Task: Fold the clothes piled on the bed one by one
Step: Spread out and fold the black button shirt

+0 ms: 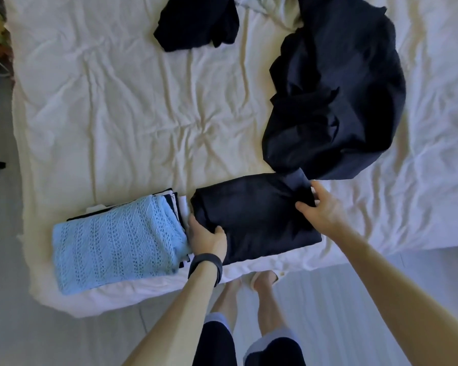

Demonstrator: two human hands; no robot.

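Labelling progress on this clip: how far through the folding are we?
Done: a folded stack topped by a light blue knit on the bed. In hand: a dark garment, already a compact rectangle, left hand gripping its left edge, right hand pinching its right corner. Left: a large dark heap and a crumpled black garment, both unfolded.

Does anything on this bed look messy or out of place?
Nothing looks damaged. The large crumpled garment on the right sprawls unfolded, its lower edge touching the folded dark garment. A smaller crumpled garment lies at the far edge of the bed.
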